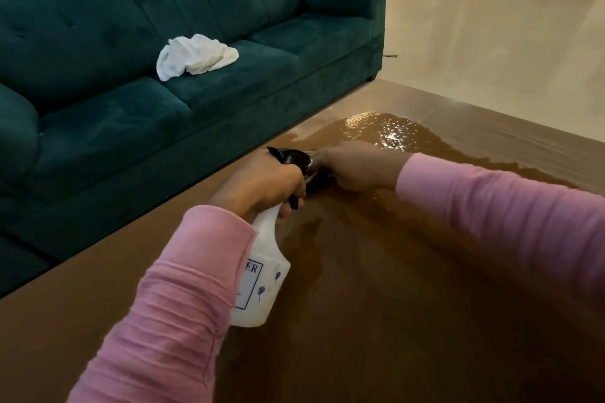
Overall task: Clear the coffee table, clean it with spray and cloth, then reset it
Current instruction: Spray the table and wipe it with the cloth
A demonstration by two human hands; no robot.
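A white spray bottle point(262, 275) with a black trigger head point(293, 159) hangs over the brown coffee table point(393, 288). My left hand point(262, 183) grips its neck. Its nozzle points toward the far right. My right hand point(357, 165) pinches the nozzle tip at the front of the black head. A wet, shiny patch point(389, 132) lies on the table just beyond both hands. A crumpled white cloth point(196, 56) rests on the middle seat of the green sofa, away from both hands.
The dark green sofa point(163, 91) runs along the table's far left side, close to its edge. Pale floor point(507, 42) stretches to the right and behind. Chair and table legs stand at the far back right.
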